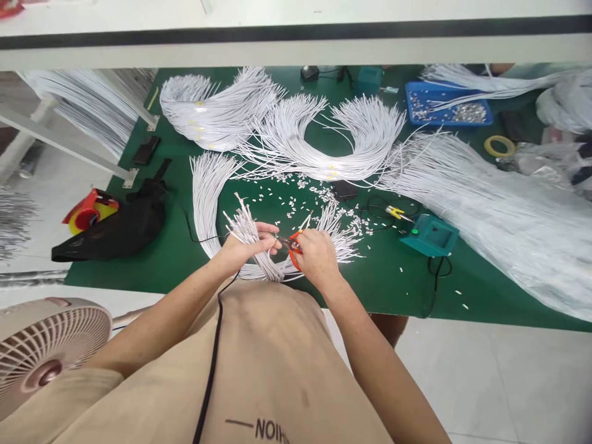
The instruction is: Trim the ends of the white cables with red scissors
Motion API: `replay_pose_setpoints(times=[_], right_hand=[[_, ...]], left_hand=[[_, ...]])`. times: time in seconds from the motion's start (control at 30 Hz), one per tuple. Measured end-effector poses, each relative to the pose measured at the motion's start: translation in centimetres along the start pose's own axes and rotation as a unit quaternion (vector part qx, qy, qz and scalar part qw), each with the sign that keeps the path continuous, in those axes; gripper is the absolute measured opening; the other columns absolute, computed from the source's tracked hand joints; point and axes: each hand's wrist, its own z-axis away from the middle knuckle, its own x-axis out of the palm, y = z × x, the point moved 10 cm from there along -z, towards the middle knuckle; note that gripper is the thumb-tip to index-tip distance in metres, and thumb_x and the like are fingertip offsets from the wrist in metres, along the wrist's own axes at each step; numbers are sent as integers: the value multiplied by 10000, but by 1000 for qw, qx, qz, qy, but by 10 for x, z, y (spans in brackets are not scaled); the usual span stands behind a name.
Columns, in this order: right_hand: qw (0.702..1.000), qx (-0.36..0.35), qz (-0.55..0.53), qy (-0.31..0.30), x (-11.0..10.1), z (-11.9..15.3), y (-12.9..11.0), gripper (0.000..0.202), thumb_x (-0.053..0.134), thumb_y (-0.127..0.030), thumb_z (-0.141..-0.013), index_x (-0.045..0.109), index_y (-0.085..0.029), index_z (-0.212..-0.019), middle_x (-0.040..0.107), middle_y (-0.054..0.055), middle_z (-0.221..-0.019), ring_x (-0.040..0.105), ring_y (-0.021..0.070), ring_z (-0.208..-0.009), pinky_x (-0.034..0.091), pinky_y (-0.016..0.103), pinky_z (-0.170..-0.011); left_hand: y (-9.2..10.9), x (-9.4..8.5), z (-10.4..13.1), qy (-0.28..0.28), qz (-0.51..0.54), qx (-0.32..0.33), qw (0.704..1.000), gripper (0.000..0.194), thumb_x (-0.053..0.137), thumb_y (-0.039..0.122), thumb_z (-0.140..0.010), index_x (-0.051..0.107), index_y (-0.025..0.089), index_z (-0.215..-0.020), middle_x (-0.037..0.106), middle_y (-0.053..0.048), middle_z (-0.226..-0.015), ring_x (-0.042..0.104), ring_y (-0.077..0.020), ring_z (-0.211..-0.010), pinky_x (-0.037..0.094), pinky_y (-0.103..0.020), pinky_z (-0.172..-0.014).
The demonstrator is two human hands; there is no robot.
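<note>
Near the middle of the frame, the left hand (259,242) is closing around a bunch of white wires (243,226), and its thumb and fingers are pinching at the front. Just beside it, the right hand (318,251) is gripping the orange handles of some pliers (293,244), and the tips are pointing at the left fingers. The two hands are working close together. The step in hand seems to be using the pliers on one wire end, but the spot is too small to tell if the tips are biting on it. The next move seems to be calling for a still left hand and a careful squeeze, with the fingertips staying clear of the tips. Little white bits (326,196) are lying over the green table (377,274) above and to the right of the hands. More wire bundles (296,145) are curving across the upper middle, and a blue tray (451,122) is sitting at the upper right.
</note>
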Motion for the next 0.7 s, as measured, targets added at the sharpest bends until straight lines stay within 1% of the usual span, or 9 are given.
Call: replay_pose_setpoints(times=[0.1,0.23,0.3,0.33,0.4,0.5,0.57,0.67,0.7], right_hand=[[1000,-10,21,5,0,0,-1,228,436,-244,-855,597,-149,-726,566,65,-711,478,170,-723,250,310,-678],[999,2,26,23,-1,1,3,276,426,-251,-863,597,-144,-675,578,73,-688,494,171,-695,255,318,-663],[999,28,-20,34,-3,1,9,295,444,-272,-857,599,-150,-638,582,66,-659,505,164,-674,275,312,-661],[996,51,-65,40,-4,1,13,300,460,-292,-849,601,-155,-622,584,59,-648,511,156,-660,290,302,-654],[973,108,-194,57,-7,0,22,288,490,-336,-830,624,-164,-642,601,42,-665,531,141,-653,328,273,-637],[909,176,-372,74,-10,-3,28,277,502,-393,-805,661,-177,-735,625,21,-727,556,131,-679,376,240,-623],[888,192,-411,70,-12,-8,23,264,535,-409,-769,667,-182,-741,621,11,-729,552,127,-672,385,236,-618],[888,209,-406,55,-12,-15,17,227,595,-396,-703,652,-178,-675,597,3,-688,516,117,-626,368,238,-587],[877,225,-422,44,-8,-15,18,225,600,-390,-693,642,-173,-653,583,0,-652,502,115,-604,361,238,-574]], left_hand=[[-1,0,0,-1,7,-4,1000,328,683,296,-672,604,145,-953,680,-54,-710,620,-168,-645,484,-343,-702],[-2,-1,0,1,15,-8,1000,330,684,291,-675,606,143,-960,676,-51,-715,613,-158,-644,479,-328,-698],[-1,-1,0,-1,14,-9,1000,335,679,290,-682,604,147,-976,674,-52,-732,608,-152,-647,476,-321,-697],[-1,-1,0,-4,11,-7,1000,341,675,290,-687,603,150,-990,673,-52,-743,607,-152,-656,474,-319,-701],[0,0,0,-8,-3,-3,1000,359,671,288,-693,599,160,-1020,669,-51,-766,610,-155,-681,471,-322,-716],[2,-1,-1,0,-36,2,999,381,678,290,-683,601,172,-1037,663,-44,-783,621,-162,-699,471,-327,-730],[4,-1,-1,7,-50,7,999,400,691,298,-664,600,178,-1035,660,-37,-778,626,-171,-701,476,-328,-715],[6,1,0,15,-60,12,998,436,714,302,-630,587,181,-1030,655,-26,-759,626,-183,-702,479,-328,-685],[7,2,0,19,-63,14,998,450,718,300,-623,580,183,-1034,652,-21,-750,623,-182,-696,478,-324,-677]])
